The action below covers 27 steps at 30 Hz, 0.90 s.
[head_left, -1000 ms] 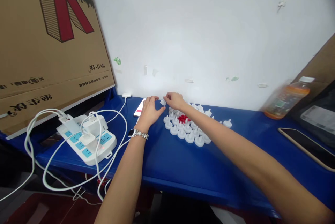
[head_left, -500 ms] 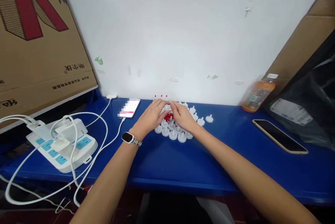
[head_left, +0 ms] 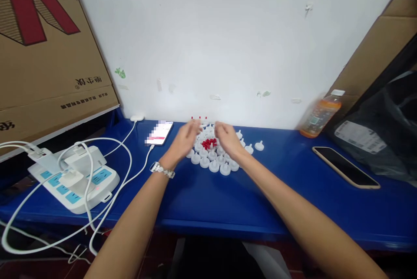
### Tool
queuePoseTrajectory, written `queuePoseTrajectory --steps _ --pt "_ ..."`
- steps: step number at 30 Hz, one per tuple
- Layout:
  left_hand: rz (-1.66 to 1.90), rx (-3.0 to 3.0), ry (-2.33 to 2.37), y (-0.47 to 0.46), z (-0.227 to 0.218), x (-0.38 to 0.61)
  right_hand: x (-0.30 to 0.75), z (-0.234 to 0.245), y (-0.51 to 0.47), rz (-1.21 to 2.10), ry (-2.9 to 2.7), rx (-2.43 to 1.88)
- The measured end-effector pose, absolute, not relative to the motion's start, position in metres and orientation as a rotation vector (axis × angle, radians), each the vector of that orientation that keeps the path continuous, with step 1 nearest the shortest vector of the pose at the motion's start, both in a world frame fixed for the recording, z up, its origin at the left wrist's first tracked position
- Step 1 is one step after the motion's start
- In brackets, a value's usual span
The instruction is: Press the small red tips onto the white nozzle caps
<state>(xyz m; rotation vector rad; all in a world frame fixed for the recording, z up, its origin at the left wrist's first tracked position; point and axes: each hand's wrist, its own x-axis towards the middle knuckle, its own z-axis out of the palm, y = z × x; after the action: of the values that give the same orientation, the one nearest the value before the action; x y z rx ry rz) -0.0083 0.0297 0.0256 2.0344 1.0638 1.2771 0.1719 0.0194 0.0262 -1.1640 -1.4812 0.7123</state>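
Observation:
Several small white round plastic caps [head_left: 215,159] lie bunched on the blue table [head_left: 234,200] near the wall, with a little heap of red pieces [head_left: 209,143] in their midst. My left hand [head_left: 184,139] hovers at the left side of the bunch, fingers stretched and a bit blurred. My right hand [head_left: 227,139] is at the right side, fingers loosely curved over the caps. Neither hand visibly holds anything. A watch [head_left: 162,169] is on my left wrist. Three white caps with red tips [head_left: 200,119] stand by the wall.
A phone with a lit screen [head_left: 160,132] lies left of the caps, on a white cable. A white power strip [head_left: 74,179] with chargers sits at the left. A cardboard box [head_left: 42,40] leans at the left. An orange bottle [head_left: 321,114] and a dark phone [head_left: 345,167] are at the right.
My hands moved from the far left of the caps onto the heap, then drew apart to either side, baring the red pieces. The camera swung to the right.

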Motion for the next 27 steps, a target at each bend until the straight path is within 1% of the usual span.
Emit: queuePoseTrajectory --steps 2,4,8,12,17,23,27 --pt "1.345 1.855 1.113 0.036 0.026 -0.019 0.183 0.027 0.019 0.613 -1.457 -1.186" --pt "1.335 1.938 1.145 0.04 0.026 -0.029 0.192 0.025 0.019 0.584 -1.515 -1.195" --pt "1.13 2.195 1.201 0.04 0.021 -0.035 0.192 0.017 0.018 0.526 -1.752 -1.214" --pt "1.081 2.23 1.192 0.041 0.017 -0.034 0.184 0.011 0.025 0.446 -1.85 -1.222" --pt "1.075 2.194 1.24 0.046 0.016 -0.041 0.181 0.009 0.038 0.267 -1.996 -1.294" --pt "1.079 1.967 1.223 0.057 0.004 -0.049 0.181 0.003 0.031 0.319 -1.896 -1.249" --pt "1.132 1.939 1.243 0.066 -0.005 -0.05 0.178 0.007 0.026 0.362 -1.914 -1.226"
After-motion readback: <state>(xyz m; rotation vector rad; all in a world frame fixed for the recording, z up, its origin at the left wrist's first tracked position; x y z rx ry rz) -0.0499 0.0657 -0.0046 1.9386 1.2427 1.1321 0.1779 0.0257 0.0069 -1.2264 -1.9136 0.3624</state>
